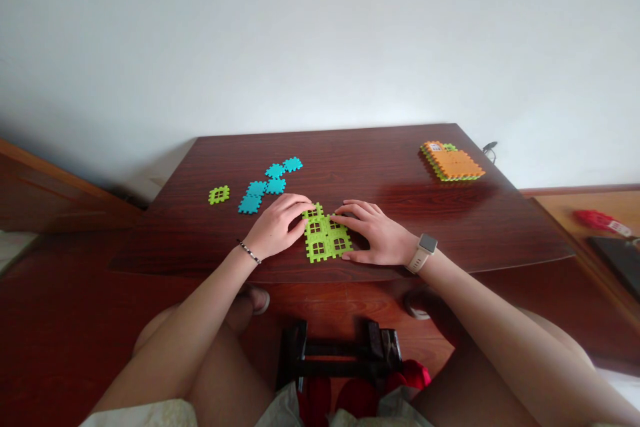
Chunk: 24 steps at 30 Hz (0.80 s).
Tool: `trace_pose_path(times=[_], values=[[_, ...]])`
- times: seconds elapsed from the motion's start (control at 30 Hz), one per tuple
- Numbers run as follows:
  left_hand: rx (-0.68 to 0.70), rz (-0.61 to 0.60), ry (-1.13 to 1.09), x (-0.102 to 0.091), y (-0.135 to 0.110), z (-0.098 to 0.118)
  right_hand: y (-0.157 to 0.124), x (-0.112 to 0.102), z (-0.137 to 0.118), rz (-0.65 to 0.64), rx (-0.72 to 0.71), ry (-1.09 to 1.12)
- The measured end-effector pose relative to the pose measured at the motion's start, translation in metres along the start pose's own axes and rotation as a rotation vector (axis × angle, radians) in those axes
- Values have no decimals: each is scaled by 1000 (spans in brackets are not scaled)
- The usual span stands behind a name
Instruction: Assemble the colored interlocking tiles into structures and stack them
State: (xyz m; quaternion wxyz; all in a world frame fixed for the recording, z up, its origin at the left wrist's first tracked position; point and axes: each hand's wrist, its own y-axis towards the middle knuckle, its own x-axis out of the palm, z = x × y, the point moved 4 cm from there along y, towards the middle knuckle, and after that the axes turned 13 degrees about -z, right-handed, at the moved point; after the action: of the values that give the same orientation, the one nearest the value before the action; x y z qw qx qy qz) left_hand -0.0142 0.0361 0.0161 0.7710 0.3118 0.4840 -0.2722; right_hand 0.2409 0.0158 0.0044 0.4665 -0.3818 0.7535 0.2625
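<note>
A cluster of joined green window-pattern tiles (325, 237) lies flat on the dark wooden table (400, 213) near its front edge. My left hand (277, 223) rests at the cluster's left side, its fingers curled over the top-left tile. My right hand (375, 233), with a pale watch on the wrist, lies at the cluster's right side, fingers stretched out and pressing on the top-right tile. Both hands touch the green tiles.
Several joined teal tiles (267, 183) and a single green tile (219, 195) lie at the left of the table. A stack of orange and green tiles (451, 161) sits at the far right. A dark stool (340, 353) stands below between my knees.
</note>
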Motion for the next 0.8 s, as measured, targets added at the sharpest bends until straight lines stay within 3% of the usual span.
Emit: trace_pose_path(times=[0.13, 0.8], values=[[64, -12, -4, 0, -1, 0, 0, 0, 0, -9, 7, 2], [28, -32, 43, 7, -3, -10, 0, 2, 1, -3, 5, 7]])
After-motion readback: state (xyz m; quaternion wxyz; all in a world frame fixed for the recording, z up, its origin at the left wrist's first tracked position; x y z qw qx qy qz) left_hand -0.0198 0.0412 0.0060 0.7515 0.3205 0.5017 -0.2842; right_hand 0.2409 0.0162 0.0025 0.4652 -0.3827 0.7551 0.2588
